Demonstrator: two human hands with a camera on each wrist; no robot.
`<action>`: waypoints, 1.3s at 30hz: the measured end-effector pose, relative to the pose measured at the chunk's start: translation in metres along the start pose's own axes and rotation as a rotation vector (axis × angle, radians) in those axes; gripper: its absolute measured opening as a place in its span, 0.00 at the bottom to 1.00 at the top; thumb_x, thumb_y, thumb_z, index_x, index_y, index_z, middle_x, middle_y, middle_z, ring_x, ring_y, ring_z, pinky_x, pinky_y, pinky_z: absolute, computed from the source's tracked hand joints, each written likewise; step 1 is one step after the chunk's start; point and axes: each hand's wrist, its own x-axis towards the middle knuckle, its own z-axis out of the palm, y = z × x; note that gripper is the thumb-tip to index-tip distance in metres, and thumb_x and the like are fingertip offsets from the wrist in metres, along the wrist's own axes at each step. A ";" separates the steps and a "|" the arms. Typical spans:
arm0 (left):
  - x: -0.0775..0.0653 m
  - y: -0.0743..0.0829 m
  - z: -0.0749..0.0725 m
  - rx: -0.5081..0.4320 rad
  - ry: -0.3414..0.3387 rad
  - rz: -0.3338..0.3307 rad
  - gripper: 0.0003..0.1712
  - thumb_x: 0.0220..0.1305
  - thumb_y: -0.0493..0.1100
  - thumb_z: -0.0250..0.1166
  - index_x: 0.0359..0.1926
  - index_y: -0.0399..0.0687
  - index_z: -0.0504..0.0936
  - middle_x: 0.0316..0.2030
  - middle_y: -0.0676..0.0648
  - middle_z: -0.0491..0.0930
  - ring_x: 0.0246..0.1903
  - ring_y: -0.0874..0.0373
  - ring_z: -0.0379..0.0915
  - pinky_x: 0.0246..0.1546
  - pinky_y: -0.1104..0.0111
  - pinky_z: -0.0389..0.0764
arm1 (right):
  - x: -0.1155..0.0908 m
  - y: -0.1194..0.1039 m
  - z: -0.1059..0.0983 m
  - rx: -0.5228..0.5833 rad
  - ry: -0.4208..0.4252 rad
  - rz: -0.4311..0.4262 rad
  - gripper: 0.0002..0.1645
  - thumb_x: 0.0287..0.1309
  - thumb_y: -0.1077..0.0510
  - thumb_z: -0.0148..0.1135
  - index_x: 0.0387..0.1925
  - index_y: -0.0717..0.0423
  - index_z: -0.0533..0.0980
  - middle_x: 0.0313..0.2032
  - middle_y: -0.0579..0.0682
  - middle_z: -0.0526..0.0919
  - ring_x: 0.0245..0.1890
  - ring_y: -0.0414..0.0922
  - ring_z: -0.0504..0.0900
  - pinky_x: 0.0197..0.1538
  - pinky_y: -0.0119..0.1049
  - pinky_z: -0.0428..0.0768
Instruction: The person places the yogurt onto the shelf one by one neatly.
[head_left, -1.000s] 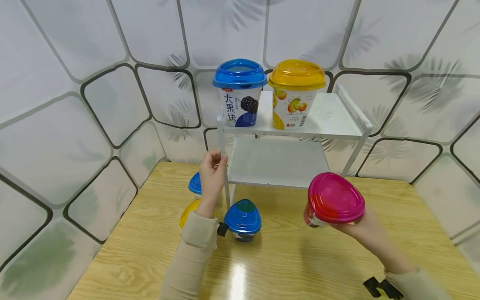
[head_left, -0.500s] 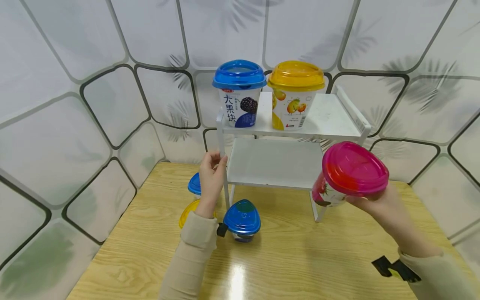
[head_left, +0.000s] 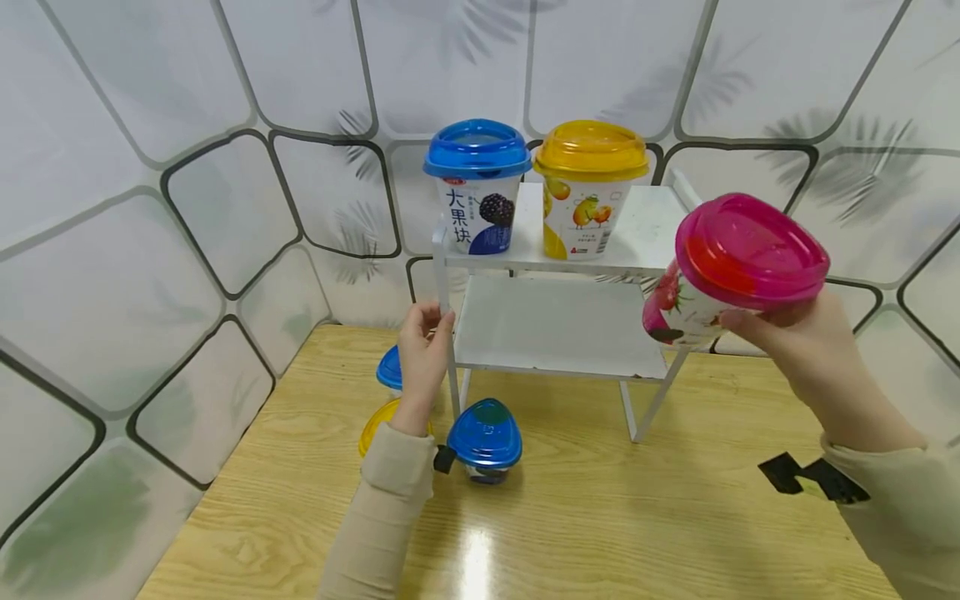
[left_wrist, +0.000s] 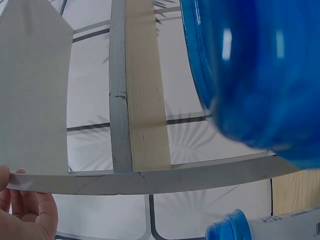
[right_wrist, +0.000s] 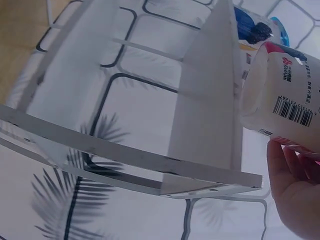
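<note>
We've raised strawberry cup (head_left: 738,267) to mid-R, nr. rack (head_left: 558,321); lift seems done. R hand (head_left: 802,342) grips cup, L hand (head_left: 425,350) pinches post (head_left: 441,275).

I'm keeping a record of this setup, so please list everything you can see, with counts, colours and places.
Wood-grain table: 1, light brown, across the bottom
Patterned wall covering: whitish with dark lines, behind and at the sides
Two-tier rack: 1, white, on the table
Blackberry yogurt cup: 1, white with blue lid, top shelf, left
Fruit-print cup: 1, white with yellow lid, top shelf, beside it
Blue-lidded cups: 2, table, left
Yellow-lidded cup: 1, table, left, partly hidden
Strawberry yogurt cup: 1, pink lid, raised at the rack's right end
Sleeves: 2, beige, both forearms
Hands: left gripping the rack, right holding the pink-lidded cup
</note>
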 end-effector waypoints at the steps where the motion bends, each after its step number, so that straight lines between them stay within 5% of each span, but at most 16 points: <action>1: -0.001 0.004 0.000 0.007 0.000 -0.001 0.07 0.59 0.33 0.56 0.37 0.31 0.71 0.33 0.39 0.73 0.32 0.52 0.70 0.32 0.72 0.71 | 0.003 -0.002 -0.001 0.008 0.008 0.000 0.36 0.47 0.78 0.55 0.59 0.57 0.61 0.53 0.54 0.67 0.51 0.46 0.66 0.39 0.24 0.74; 6: -0.002 0.013 0.000 0.013 -0.002 -0.010 0.07 0.59 0.32 0.56 0.37 0.30 0.71 0.33 0.37 0.72 0.32 0.50 0.70 0.33 0.70 0.71 | 0.021 -0.011 -0.002 0.064 0.039 -0.037 0.35 0.47 0.78 0.54 0.59 0.58 0.62 0.54 0.55 0.67 0.53 0.47 0.65 0.40 0.24 0.74; 14: 0.001 -0.001 0.000 0.014 -0.005 0.004 0.07 0.59 0.34 0.57 0.37 0.34 0.72 0.32 0.41 0.73 0.31 0.56 0.70 0.31 0.73 0.72 | 0.049 -0.016 -0.002 0.112 0.096 -0.077 0.33 0.47 0.77 0.55 0.57 0.58 0.64 0.54 0.56 0.68 0.52 0.48 0.66 0.40 0.24 0.74; 18: 0.001 -0.001 0.000 0.012 -0.003 0.014 0.06 0.59 0.34 0.57 0.37 0.34 0.72 0.32 0.41 0.73 0.30 0.55 0.70 0.30 0.73 0.72 | 0.058 -0.015 -0.003 0.049 0.110 -0.048 0.33 0.47 0.74 0.59 0.57 0.57 0.65 0.53 0.55 0.68 0.51 0.47 0.66 0.39 0.22 0.73; 26: 0.000 0.000 0.000 0.020 0.005 0.032 0.07 0.59 0.34 0.57 0.36 0.33 0.72 0.32 0.41 0.73 0.30 0.55 0.70 0.32 0.69 0.72 | 0.068 -0.015 -0.007 -0.305 0.138 0.078 0.32 0.50 0.64 0.61 0.58 0.51 0.64 0.52 0.49 0.69 0.46 0.42 0.68 0.36 0.19 0.71; 31: 0.000 0.004 0.000 0.002 -0.002 0.011 0.07 0.58 0.33 0.57 0.37 0.31 0.72 0.32 0.39 0.73 0.31 0.53 0.70 0.30 0.74 0.70 | 0.071 -0.011 -0.010 -0.334 0.132 0.097 0.31 0.49 0.63 0.62 0.57 0.51 0.65 0.50 0.47 0.71 0.44 0.40 0.68 0.35 0.19 0.71; 39: -0.006 0.031 0.000 0.024 0.001 0.009 0.06 0.58 0.29 0.55 0.35 0.27 0.70 0.31 0.36 0.72 0.30 0.52 0.70 0.30 0.77 0.70 | 0.075 -0.004 -0.014 -0.343 0.098 0.127 0.30 0.50 0.60 0.62 0.57 0.52 0.65 0.48 0.46 0.72 0.43 0.41 0.70 0.36 0.18 0.71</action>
